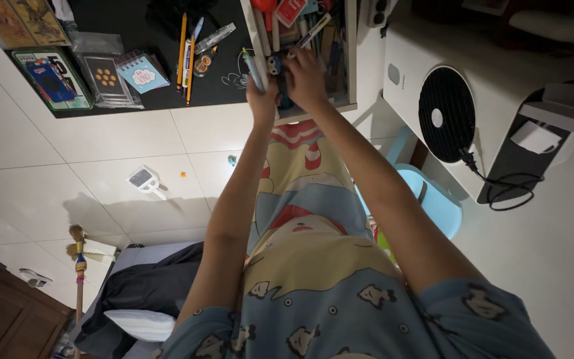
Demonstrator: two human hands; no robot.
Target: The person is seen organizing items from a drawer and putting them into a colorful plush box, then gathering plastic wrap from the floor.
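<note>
Head cam looked straight down, so everything came out kind of flipped. At about 10 o'clock, the dark surface [161, 100] carried a small blue notepad [141, 72], a clear pouch with an orange dot pattern [106, 80] and a few pencils [186, 56] lying side by side. Moving right, near 12 o'clock, the left hand [260, 93] had its grip closed around a light-coloured pen [254, 70], tip pointing away from the body. Just beside it, the right hand [305, 78] was down in the open drawer [351, 60] crammed with pens and bits; couldn't tell whether that grip held anything. Over at 2 o'clock stood a white box-shaped appliance with a round black grille [446, 113].
</note>
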